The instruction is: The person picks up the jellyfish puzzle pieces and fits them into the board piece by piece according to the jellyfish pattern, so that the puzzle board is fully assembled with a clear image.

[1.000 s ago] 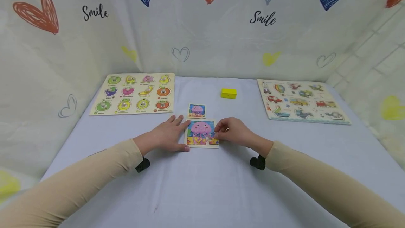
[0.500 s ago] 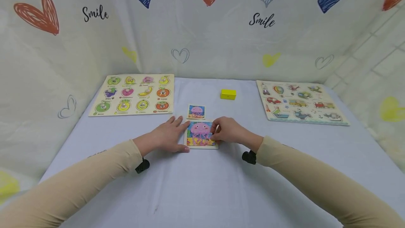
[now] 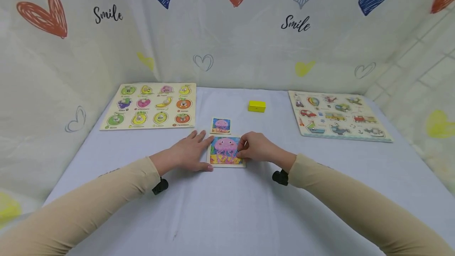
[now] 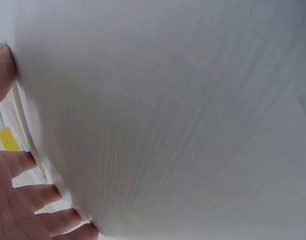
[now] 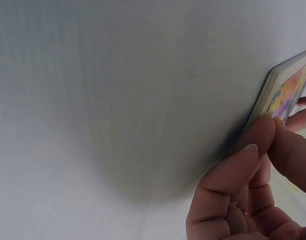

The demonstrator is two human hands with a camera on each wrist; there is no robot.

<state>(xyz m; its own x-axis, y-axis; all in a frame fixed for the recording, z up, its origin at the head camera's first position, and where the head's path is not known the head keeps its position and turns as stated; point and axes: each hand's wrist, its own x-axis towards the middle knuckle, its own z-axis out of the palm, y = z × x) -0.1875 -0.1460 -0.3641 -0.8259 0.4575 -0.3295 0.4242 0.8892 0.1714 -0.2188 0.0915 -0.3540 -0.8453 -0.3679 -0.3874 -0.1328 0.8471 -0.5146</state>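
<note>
In the head view, a square jigsaw puzzle board [image 3: 227,166] with a pink jellyfish picture lies flat on the white cloth. My left hand [image 3: 190,151] rests beside it with fingers spread, its thumb and index finger touching the left edge. At the puzzle's lower right, my right hand [image 3: 258,147] pinches a puzzle piece with thumb and index finger; the fingertips mostly hide the piece. The right wrist view has these two fingertips meeting at the board's pale rim [image 5: 277,75]. A small jellyfish picture card [image 3: 221,125] lies just beyond the puzzle.
A fruit puzzle board [image 3: 149,106] lies at the back left, and a vehicle puzzle board [image 3: 339,116] at the back right. Between them sits a yellow block [image 3: 256,106]. A printed cloth backdrop [image 3: 234,38] hangs behind the table.
My right hand has moved slightly left with the piece, and the small gap at the puzzle's lower right no longer shows. My left hand has stayed in place.
</note>
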